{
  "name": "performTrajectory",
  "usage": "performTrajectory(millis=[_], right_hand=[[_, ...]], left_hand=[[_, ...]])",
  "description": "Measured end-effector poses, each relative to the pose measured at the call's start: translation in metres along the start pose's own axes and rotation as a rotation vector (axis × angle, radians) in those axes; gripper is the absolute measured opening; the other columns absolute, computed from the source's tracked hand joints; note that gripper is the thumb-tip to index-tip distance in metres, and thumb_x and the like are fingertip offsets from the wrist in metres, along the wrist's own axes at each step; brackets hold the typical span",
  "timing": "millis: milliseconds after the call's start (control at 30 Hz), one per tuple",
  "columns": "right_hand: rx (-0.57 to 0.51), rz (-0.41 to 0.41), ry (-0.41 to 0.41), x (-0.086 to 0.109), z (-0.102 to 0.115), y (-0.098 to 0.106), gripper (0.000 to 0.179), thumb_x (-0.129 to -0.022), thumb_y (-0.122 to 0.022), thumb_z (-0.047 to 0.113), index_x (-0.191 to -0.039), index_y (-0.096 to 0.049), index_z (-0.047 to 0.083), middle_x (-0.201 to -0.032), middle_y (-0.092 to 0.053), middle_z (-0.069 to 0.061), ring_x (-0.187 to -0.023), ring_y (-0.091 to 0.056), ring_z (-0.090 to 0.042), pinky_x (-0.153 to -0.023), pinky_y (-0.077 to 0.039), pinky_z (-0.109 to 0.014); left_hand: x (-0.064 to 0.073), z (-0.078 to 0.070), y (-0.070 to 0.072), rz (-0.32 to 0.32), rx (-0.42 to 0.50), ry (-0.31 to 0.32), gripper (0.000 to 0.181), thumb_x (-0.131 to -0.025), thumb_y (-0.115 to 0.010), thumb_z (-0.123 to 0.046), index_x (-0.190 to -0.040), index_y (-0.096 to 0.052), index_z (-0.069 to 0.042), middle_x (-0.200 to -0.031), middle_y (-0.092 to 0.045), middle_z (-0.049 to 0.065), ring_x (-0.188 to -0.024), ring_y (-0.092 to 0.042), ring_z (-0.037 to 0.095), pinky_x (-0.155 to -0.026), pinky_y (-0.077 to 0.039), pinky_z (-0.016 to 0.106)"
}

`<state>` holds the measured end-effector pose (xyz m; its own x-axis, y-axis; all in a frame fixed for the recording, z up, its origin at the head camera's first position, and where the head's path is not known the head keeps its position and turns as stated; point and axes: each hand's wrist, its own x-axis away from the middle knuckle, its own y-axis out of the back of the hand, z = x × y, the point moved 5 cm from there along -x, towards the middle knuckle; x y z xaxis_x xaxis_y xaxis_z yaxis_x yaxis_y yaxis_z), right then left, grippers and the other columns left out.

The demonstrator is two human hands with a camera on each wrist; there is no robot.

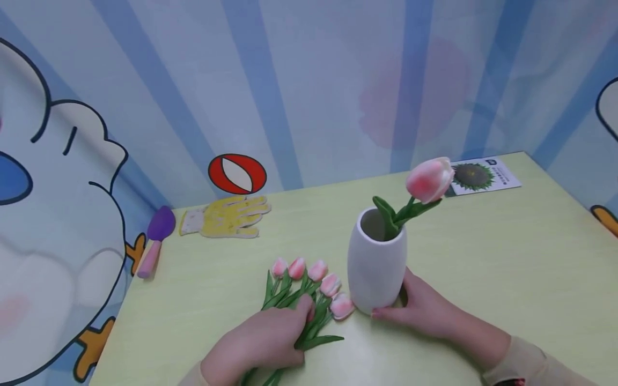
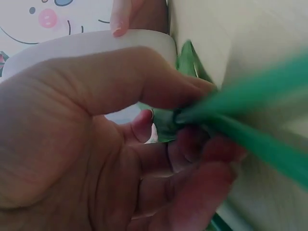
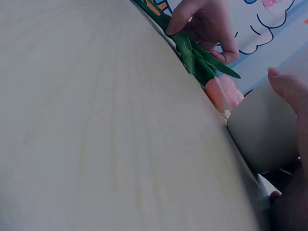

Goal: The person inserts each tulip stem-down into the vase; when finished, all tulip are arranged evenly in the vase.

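Note:
A white vase point(image 1: 374, 276) stands upright right of the table's middle, with one pink tulip point(image 1: 429, 179) leaning out of it to the right. My right hand point(image 1: 429, 308) holds the vase low on its right side, thumb at the front of the base; its other fingers are mostly hidden behind. Left of the vase, several pink tulips point(image 1: 317, 270) lie in a bunch on the table. My left hand point(image 1: 265, 335) is over their leaves, and in the left wrist view its thumb and fingers pinch green stems point(image 2: 260, 91). How many stems it pinches I cannot tell.
A yellow glove point(image 1: 229, 217) lies flat at the back left of the table point(image 1: 507, 257). Beside it is a small trowel point(image 1: 161, 222) with a purple blade and pink handle. A card point(image 1: 483, 174) with a plant picture lies at the back right, behind the upright tulip.

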<state>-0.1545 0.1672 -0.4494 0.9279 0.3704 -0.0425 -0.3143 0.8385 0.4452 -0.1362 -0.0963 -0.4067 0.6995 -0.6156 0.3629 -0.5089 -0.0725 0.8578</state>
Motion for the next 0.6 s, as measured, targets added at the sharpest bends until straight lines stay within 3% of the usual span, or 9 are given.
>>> performTrajectory(millis=[233,400,600], right_hand=[[0.007,-0.007,-0.002,0.0,0.0,0.001,0.086,-0.08,-0.089,0.043,-0.147,-0.042,0.016,-0.139,-0.061,-0.004,-0.129,-0.058,-0.025,-0.111,-0.046,-0.043],[-0.001,-0.008,0.0,0.001,0.0,0.0,0.087,-0.08,-0.089,0.042,-0.147,-0.041,0.016,-0.14,-0.06,-0.003,-0.13,-0.057,-0.025,-0.112,-0.044,-0.04],[-0.006,-0.005,-0.002,-0.001,0.0,0.001,0.09,-0.079,-0.09,0.041,-0.149,-0.04,0.015,-0.142,-0.059,-0.005,-0.131,-0.057,-0.027,-0.113,-0.042,-0.052]], left_hand=[[0.001,-0.002,0.0,0.039,0.073,0.0,0.064,-0.072,-0.075,-0.009,-0.124,-0.041,-0.025,-0.067,-0.05,-0.009,-0.053,-0.047,0.008,-0.048,-0.041,0.025],[0.005,0.0,0.004,0.056,0.161,0.022,0.065,-0.081,-0.077,-0.008,-0.131,-0.04,-0.027,-0.069,-0.055,-0.007,-0.049,-0.054,0.009,-0.052,-0.048,0.025],[0.011,0.001,0.015,0.054,0.23,0.056,0.06,-0.087,-0.074,-0.006,-0.132,-0.04,-0.028,-0.066,-0.057,-0.005,-0.044,-0.057,0.011,-0.051,-0.05,0.025]])
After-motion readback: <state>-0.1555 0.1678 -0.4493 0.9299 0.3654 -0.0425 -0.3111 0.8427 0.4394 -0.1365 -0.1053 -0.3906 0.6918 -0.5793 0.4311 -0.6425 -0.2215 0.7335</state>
